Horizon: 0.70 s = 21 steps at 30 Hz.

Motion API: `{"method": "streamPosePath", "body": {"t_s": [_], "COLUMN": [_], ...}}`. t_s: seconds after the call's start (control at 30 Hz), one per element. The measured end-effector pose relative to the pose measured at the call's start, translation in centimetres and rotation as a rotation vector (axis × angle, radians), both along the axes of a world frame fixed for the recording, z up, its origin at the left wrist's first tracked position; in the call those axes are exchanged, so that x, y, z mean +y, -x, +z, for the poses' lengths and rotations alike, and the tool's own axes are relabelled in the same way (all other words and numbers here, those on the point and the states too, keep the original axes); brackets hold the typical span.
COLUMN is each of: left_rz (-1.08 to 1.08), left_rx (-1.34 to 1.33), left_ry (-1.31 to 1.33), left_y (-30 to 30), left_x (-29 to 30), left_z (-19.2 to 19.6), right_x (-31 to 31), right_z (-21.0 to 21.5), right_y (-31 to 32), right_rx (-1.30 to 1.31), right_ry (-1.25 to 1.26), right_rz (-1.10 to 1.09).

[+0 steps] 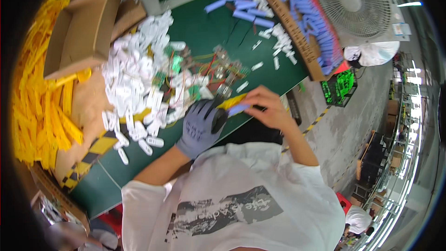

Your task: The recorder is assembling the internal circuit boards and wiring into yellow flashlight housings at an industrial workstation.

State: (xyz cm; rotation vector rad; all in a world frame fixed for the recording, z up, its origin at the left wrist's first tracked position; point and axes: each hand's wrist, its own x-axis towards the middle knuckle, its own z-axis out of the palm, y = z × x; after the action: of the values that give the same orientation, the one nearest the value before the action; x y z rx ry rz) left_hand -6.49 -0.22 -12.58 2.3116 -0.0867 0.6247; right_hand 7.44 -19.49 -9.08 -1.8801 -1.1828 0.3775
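Observation:
My left hand [203,123], in a grey glove with dark fingertips, is closed round the near end of a narrow yellow plastic casing [233,101]. A light purple cylinder [238,108], which looks like a battery cell, lies along the casing. My bare right hand [270,108] pinches the other end of the casing and cylinder between thumb and fingers. Both hands meet above the table's near edge, in front of my white shirt. Beyond them lie small circuit boards with red and yellow wires [218,67]. The fingers partly hide the held parts.
White plastic casings [134,65] are heaped on the green table [195,18], left of the boards. Yellow casings [42,111] and an open cardboard box [81,32] stand farther left. Loose purple cylinders [244,5], a carton of purple cylinders [304,14] and a fan [350,2] are far right.

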Motion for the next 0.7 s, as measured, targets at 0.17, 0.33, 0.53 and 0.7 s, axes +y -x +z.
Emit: {"method": "streamPosePath", "body": {"t_s": [0.17,0.33,0.53,0.7], "left_rz": [0.021,0.014,0.021,0.043], "left_rx": [0.048,0.023,0.034,0.057], "left_ry": [0.007,0.005,0.033,0.069], "left_y": [0.5,1.2,1.2,1.0], "left_x": [-0.3,-0.5,-0.4,-0.4], "left_z": [0.3,0.3,0.5,0.7], "right_x": [0.1,-0.2,0.4,0.6], "right_z": [-0.3,-0.7,0.0,-1.3], "right_y": [0.7,1.0,0.9,0.0], "right_rx": [0.124,0.089,0.300,0.113], "right_ry": [-0.023,-0.037,-0.019,-0.080], "right_rz": [0.015,-0.012,-0.056,0.047]}}
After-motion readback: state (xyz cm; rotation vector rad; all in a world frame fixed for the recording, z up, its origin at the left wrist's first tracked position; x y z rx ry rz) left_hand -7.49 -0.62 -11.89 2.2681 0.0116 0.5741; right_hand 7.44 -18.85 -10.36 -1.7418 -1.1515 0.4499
